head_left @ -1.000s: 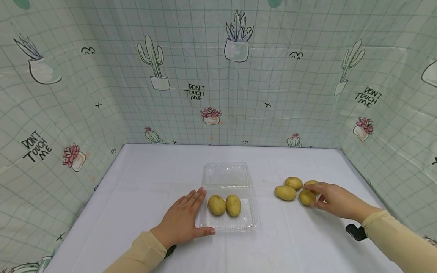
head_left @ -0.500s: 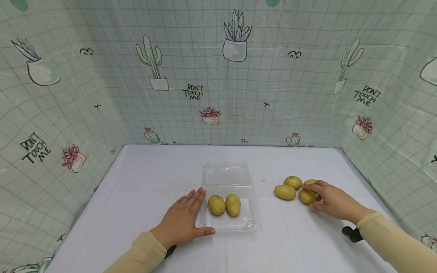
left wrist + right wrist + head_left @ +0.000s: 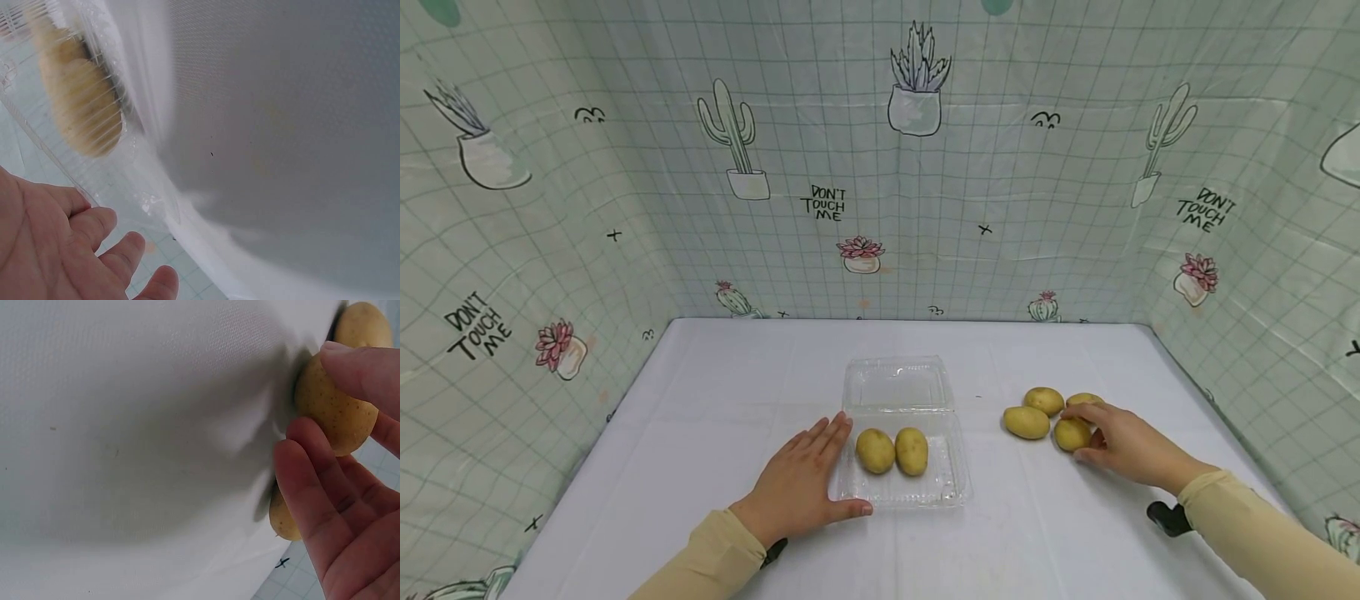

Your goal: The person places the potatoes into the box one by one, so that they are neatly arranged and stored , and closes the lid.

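Observation:
A clear plastic clamshell box (image 3: 947,479) lies with its lid (image 3: 898,385) folded back on the table. Two potatoes, one rounder (image 3: 876,451) and one longer (image 3: 912,451), sit side by side in its base. My left hand (image 3: 797,483) rests at the box's left side with fingers stretched out, the thumb along the front edge. To the right, my right hand (image 3: 1131,446) holds a potato (image 3: 334,403) between thumb and fingers, still among the others. In the right wrist view the thumb presses one side and the fingers the opposite side.
Close to the held potato lie three others: one at the left (image 3: 1027,422), one behind (image 3: 1044,402) and one partly hidden by the hand (image 3: 1084,400). A white cloth covers the table (image 3: 737,367). Grid-patterned curtains (image 3: 790,267) stand along the back and both sides.
My right hand has moved slightly left and closed its thumb and fingers round the nearest potato, which has shifted a little left. The left hand and the box have stayed put.

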`<action>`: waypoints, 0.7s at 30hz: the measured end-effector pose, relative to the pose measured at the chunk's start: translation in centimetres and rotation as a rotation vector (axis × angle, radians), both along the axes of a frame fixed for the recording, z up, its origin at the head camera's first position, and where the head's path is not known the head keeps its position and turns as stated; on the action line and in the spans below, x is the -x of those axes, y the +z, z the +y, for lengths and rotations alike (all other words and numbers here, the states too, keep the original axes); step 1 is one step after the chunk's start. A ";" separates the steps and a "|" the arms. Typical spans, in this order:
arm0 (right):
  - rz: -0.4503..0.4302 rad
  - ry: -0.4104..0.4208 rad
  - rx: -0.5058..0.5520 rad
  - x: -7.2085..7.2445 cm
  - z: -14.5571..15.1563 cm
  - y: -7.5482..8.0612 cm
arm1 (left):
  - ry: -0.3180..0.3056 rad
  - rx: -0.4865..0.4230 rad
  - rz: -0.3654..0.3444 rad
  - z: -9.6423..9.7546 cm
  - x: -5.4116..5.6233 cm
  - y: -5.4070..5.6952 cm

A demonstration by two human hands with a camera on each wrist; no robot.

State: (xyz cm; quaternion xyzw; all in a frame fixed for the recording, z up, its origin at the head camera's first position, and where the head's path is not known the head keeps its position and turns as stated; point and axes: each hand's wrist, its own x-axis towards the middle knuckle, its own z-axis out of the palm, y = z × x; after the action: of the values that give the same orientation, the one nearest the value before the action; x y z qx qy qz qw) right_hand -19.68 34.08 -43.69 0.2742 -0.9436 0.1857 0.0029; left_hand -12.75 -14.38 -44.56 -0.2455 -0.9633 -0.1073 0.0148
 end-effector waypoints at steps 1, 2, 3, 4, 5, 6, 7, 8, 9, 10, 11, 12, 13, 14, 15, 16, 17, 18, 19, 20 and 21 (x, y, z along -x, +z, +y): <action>-0.006 0.002 -0.001 0.0 0.0 0.0 | -0.001 0.002 0.001 0.0 0.0 0.0; -0.011 0.001 0.001 0.0 0.0 0.0 | -0.001 0.002 0.002 0.0 0.0 0.0; -0.015 -0.001 0.000 0.1 -0.1 0.0 | -0.002 0.003 0.002 0.0 0.0 0.0; -0.024 -0.001 -0.003 0.1 -0.1 0.1 | -0.002 0.003 0.002 0.0 0.0 0.0; -0.031 -0.004 -0.005 0.1 -0.1 0.1 | -0.003 0.002 0.002 0.0 0.0 0.0; -0.037 -0.009 -0.006 0.1 -0.1 0.1 | -0.003 0.001 0.002 0.0 0.0 0.0; -0.046 -0.013 -0.007 0.1 -0.1 0.1 | -0.003 0.000 0.002 0.0 0.0 0.0; -0.056 -0.018 -0.007 0.1 -0.1 0.0 | -0.003 -0.001 0.001 0.0 0.0 0.0; -0.071 -0.023 -0.007 0.1 -0.1 0.1 | -0.002 -0.002 -0.001 0.0 0.0 0.1; -0.089 -0.028 -0.004 0.1 -0.1 0.1 | -0.001 -0.003 -0.002 0.0 0.0 0.1; -0.106 -0.033 0.002 0.1 -0.1 0.0 | 0.000 -0.003 -0.004 0.0 0.0 0.1; -0.122 -0.039 0.008 0.1 -0.1 0.0 | 0.000 -0.003 -0.005 0.0 0.0 0.1; -0.139 -0.044 0.015 0.1 -0.1 0.0 | 0.000 -0.002 -0.006 0.0 0.0 0.1; -0.153 -0.048 0.020 0.1 -0.1 -0.1 | 0.000 -0.003 -0.006 0.0 0.0 0.1; -0.165 -0.051 0.027 0.1 -0.2 -0.1 | 0.000 -0.003 -0.005 0.0 0.0 0.1; -0.173 -0.053 0.034 0.1 -0.2 -0.2 | -0.001 -0.003 -0.004 0.0 0.0 0.1; -0.172 -0.055 0.038 0.1 -0.2 -0.2 | -0.001 -0.003 -0.003 0.0 0.0 0.1; -0.172 -0.056 0.040 0.1 -0.2 -0.3 | -0.002 -0.003 -0.001 0.0 0.0 0.1; -0.170 -0.058 0.045 0.1 -0.2 -0.3 | -0.002 -0.004 0.001 0.0 0.0 0.1; -0.167 -0.059 0.048 0.1 -0.3 -0.3 | -0.002 -0.005 0.001 0.0 0.0 0.1; -0.166 -0.060 0.054 0.1 -0.3 -0.4 | -0.002 -0.004 0.002 0.0 0.0 0.1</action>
State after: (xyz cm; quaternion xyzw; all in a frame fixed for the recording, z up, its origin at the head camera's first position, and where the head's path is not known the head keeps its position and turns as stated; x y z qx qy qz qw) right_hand -19.80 33.80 -44.06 0.2293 -0.9430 0.2328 -0.0622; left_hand -12.74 -14.42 -44.47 -0.2466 -0.9628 -0.1092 0.0163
